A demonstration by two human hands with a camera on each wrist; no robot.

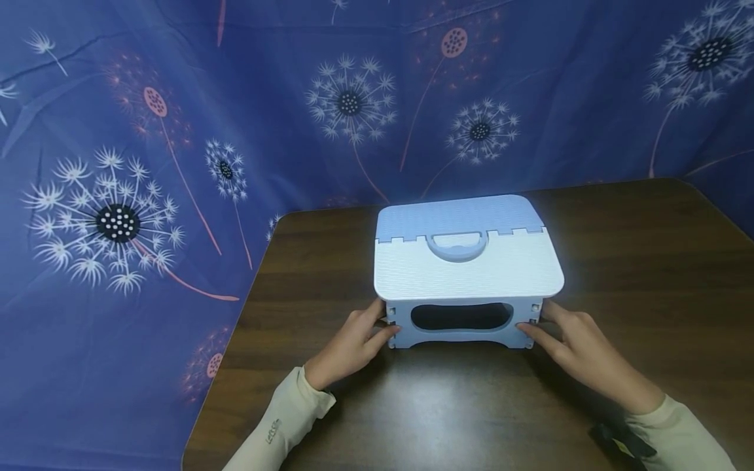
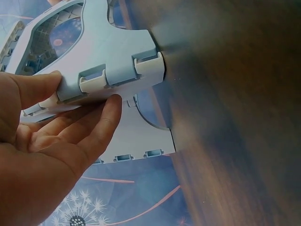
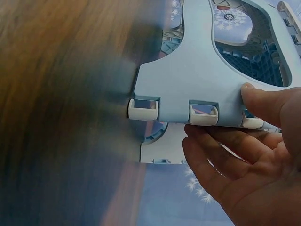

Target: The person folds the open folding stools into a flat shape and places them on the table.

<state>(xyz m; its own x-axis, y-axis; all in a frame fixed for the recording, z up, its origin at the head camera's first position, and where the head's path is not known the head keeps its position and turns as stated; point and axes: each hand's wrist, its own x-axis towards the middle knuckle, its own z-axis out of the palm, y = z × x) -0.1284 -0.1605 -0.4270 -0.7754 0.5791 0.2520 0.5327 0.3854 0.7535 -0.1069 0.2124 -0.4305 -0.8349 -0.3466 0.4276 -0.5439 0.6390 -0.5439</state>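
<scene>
A blue and white plastic folding step stool [image 1: 465, 281] stands upright on the table. Its top has a blue carry handle [image 1: 458, 253] lying flat, and the blue front leg panel [image 2: 134, 44] has an oval cut-out. At the panel's left edge, my left hand [image 1: 349, 345] grips the hinged corner, thumb on the front face and fingers along the side. My right hand [image 1: 583, 350] holds the opposite edge likewise, its thumb pressing the front face next to the hinges [image 3: 203, 114] in the right wrist view. The stool's back legs are hidden in the head view.
The dark wooden table [image 1: 436, 418] has a far edge behind the stool and a left edge beside the hanging cloth. Blue cloth with dandelion prints [image 1: 265, 98] hangs behind and to the left. A black strap [image 1: 618, 441] lies near the right sleeve.
</scene>
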